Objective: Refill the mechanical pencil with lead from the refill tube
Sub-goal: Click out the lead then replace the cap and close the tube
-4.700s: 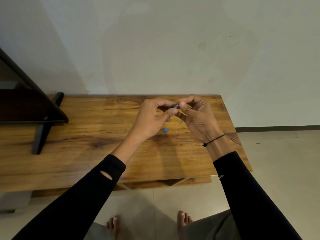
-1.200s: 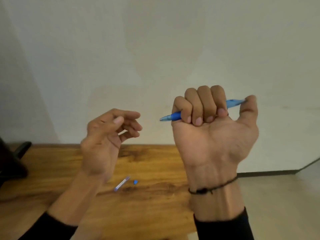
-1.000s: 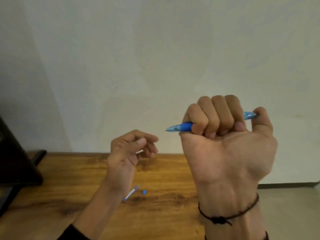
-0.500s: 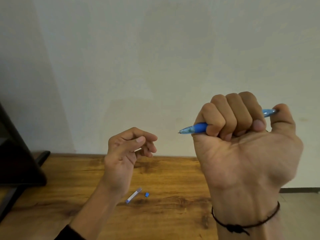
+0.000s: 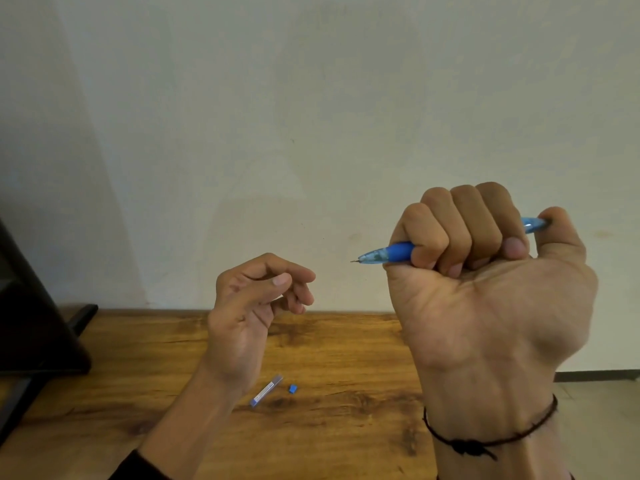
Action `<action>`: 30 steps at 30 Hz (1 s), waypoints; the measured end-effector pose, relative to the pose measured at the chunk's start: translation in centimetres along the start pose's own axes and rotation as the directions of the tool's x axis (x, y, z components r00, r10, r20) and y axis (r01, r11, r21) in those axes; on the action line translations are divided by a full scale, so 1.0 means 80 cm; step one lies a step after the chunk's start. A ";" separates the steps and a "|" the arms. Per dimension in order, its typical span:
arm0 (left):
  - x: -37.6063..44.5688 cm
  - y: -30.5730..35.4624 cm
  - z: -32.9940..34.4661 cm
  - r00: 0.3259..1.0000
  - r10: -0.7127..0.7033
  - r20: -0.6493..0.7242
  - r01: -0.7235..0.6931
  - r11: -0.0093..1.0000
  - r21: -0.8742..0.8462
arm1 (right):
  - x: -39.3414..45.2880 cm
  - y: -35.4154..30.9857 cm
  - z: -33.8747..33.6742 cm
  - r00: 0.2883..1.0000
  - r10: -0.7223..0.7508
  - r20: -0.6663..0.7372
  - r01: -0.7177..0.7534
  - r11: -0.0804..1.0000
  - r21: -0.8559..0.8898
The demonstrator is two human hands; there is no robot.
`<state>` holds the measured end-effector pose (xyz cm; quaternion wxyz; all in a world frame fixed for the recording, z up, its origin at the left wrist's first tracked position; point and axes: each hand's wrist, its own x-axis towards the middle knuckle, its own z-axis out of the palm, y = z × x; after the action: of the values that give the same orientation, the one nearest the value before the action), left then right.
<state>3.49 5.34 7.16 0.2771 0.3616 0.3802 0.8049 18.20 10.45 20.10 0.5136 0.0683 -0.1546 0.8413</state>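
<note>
Right hand (image 5: 485,306): four fingers (image 5: 460,223) curled tight around the barrel of the blue mechanical pencil (image 5: 394,252), thumb pressed on its rear end. The pencil is held in a fist, raised above the tabletop (image 5: 346,427), roughly level, its fine tip pointing toward the left hand and standing clear of it. A dark cord bracelet (image 5: 491,441) circles the right wrist.

Left hand (image 5: 249,306): raised, fingers loosely curled inward, thumb near the forefinger; a small pale object may sit between them, but I cannot tell whether anything is pinched. A black sleeve shows at the forearm.

On the wooden tabletop, roughly midway along it and well in from the far edge, the clear lead refill tube (image 5: 266,391) lies flat on a diagonal. Its small blue cap (image 5: 293,388) lies just beside it, apart from it, on the right.

At the left end of the tabletop stands a dark object on a black foot (image 5: 34,341), partly out of view
</note>
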 end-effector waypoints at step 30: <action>-0.006 -0.109 -0.100 0.882 -0.439 -0.175 0.256 0.134 0.957 | 0.060 0.042 -0.298 0.934 -0.061 -0.351 -0.341 -0.439 -0.831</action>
<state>-1.04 6.55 -3.72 0.1997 0.4130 0.8440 0.2780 14.03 20.92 -1.71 0.2264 -0.5168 -0.7317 0.3825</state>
